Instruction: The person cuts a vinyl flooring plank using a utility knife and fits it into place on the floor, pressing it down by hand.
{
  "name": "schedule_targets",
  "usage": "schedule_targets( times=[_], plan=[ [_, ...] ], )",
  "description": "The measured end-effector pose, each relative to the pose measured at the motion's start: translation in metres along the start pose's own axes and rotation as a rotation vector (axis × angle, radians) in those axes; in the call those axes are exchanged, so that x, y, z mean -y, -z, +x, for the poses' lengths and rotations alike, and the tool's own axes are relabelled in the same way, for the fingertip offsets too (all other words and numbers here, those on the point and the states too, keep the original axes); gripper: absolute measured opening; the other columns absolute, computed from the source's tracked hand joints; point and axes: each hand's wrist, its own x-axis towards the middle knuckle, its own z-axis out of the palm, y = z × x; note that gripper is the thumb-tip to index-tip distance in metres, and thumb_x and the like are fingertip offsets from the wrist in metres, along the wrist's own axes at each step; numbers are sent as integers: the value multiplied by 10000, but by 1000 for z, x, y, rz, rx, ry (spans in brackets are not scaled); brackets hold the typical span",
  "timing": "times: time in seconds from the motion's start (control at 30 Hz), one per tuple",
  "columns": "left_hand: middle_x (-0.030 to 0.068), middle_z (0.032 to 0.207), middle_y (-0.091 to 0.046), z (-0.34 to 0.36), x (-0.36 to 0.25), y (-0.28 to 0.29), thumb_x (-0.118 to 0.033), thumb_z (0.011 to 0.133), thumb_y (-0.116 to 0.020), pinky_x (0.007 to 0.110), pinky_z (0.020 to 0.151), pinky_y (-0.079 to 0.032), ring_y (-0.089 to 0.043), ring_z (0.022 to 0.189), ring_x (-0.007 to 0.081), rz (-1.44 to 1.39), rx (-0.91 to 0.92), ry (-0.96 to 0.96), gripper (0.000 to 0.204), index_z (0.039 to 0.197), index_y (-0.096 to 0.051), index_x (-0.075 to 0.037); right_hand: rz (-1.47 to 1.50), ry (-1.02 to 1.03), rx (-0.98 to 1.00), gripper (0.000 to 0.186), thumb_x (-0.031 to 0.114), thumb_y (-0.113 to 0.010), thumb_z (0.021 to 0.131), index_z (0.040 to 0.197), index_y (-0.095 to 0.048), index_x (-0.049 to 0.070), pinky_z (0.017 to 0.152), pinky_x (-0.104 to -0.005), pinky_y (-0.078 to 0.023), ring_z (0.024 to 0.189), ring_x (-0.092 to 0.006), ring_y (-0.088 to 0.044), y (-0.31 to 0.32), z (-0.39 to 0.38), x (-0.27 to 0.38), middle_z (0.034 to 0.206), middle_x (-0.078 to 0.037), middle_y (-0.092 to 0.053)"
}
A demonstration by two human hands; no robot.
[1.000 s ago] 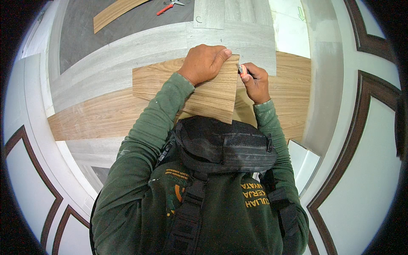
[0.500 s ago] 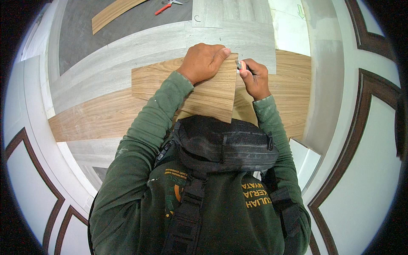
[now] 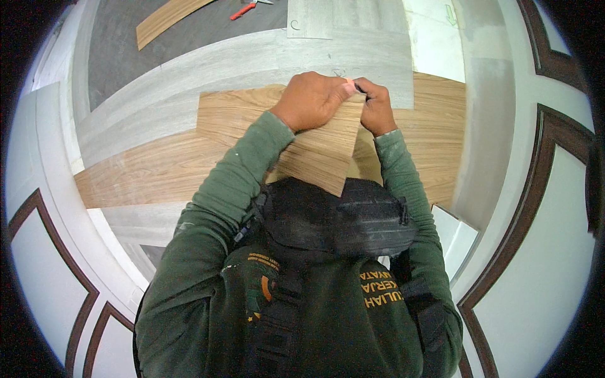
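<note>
My left hand (image 3: 312, 101) grips the top right corner of a wood-look plank (image 3: 315, 157), its thumb at the edge. My right hand (image 3: 377, 104) is closed at that same corner, round a small cutter-like tool that is now mostly hidden by the fingers and the left thumb. The plank is tilted above my lap, its lower corner over a black bag (image 3: 334, 220) strapped to my front. Beneath and around it lie wood-look boards (image 3: 132, 170) and pale grey boards (image 3: 176, 72) on the floor.
Red-handled snips (image 3: 244, 9) and a loose wood-look strip (image 3: 167, 26) lie on dark grey flooring (image 3: 132, 75) at the top. A white tile piece (image 3: 454, 239) is at my right. Panelled white doors or walls with brown trim (image 3: 535, 145) flank both sides.
The plank and my left hand have shifted slightly right, the plank's lower corner downward. My right hand has risen against the corner, so the tool it holds is now mostly covered.
</note>
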Motion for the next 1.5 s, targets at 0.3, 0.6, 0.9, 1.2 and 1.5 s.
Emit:
schedule_targets(
  times=[0.3, 0.6, 0.9, 1.2, 1.5],
  plan=[
    [204, 648, -583, 3, -2, 20, -365, 1002, -421, 476, 561, -430, -567, 613, 417, 75, -19, 84, 429, 776, -614, -55, 232, -38, -44, 462, 443, -591, 938, 864, -628, -11, 548, -267, -379, 623, -90, -463, 22, -29, 19, 662, 10, -516],
    [230, 648, -544, 1, -2, 17, -309, 994, -453, 457, 546, -411, -539, 611, 435, 0, -43, 85, 392, 755, -585, -27, 130, 118, 140, 397, 374, -662, 898, 874, -640, -22, 582, -273, -418, 647, -108, -501, 25, -30, 47, 687, -39, -574],
    [222, 644, -550, 0, 0, 17, -303, 990, -469, 444, 532, -411, -534, 581, 420, -18, -62, 58, 388, 756, -597, -22, 56, 165, 153, 329, 308, -686, 876, 850, -640, -17, 552, -289, -431, 604, -133, -531, 27, -18, 56, 673, -69, -590],
    [197, 637, -596, 2, 6, 16, -358, 998, -444, 451, 558, -448, -573, 586, 391, 22, -30, 65, 429, 794, -647, -40, 34, 190, 76, 283, 262, -682, 861, 849, -638, -17, 548, -295, -416, 598, -138, -521, 20, -14, 46, 658, -73, -570],
    [242, 643, -535, 2, 11, 13, -325, 1014, -414, 465, 552, -401, -514, 590, 437, -15, -32, 69, 454, 726, -552, -3, 74, 128, 93, 332, 315, -662, 881, 848, -641, -15, 545, -284, -409, 600, -116, -503, 15, -10, 32, 646, -57, -561]
  ],
)
